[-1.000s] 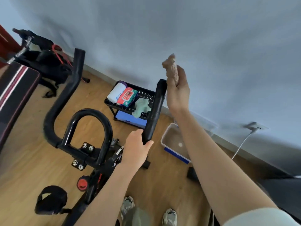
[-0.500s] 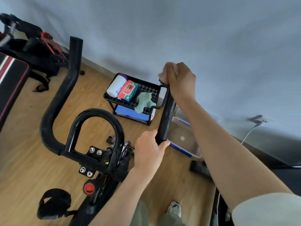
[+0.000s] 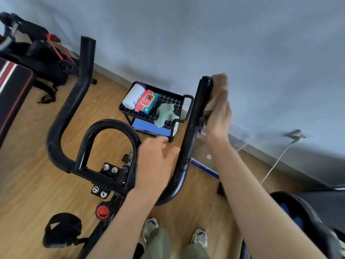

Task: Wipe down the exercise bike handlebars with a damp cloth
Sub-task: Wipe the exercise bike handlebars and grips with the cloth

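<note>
The black exercise bike handlebars [image 3: 80, 94] fill the middle, with a curved left bar, a centre loop and a right bar [image 3: 196, 116] rising upward. My right hand [image 3: 218, 116] presses a brown cloth [image 3: 221, 83] against the right side of that bar, just below its top end. The cloth is blurred. My left hand [image 3: 156, 163] hovers just left of the right bar's lower part, fingers apart, holding nothing.
A small black cart [image 3: 187, 109] behind the bars carries a white roll, a red wipes pack and a green cloth [image 3: 164, 114]. A clear plastic tub [image 3: 240, 135] stands by the wall. A cable [image 3: 276, 161] hangs from a wall socket. A bench [image 3: 13, 86] is at left.
My left hand has let go of the lower right bar and opened. My right hand with the cloth has come off the bar's top end onto its right side.
</note>
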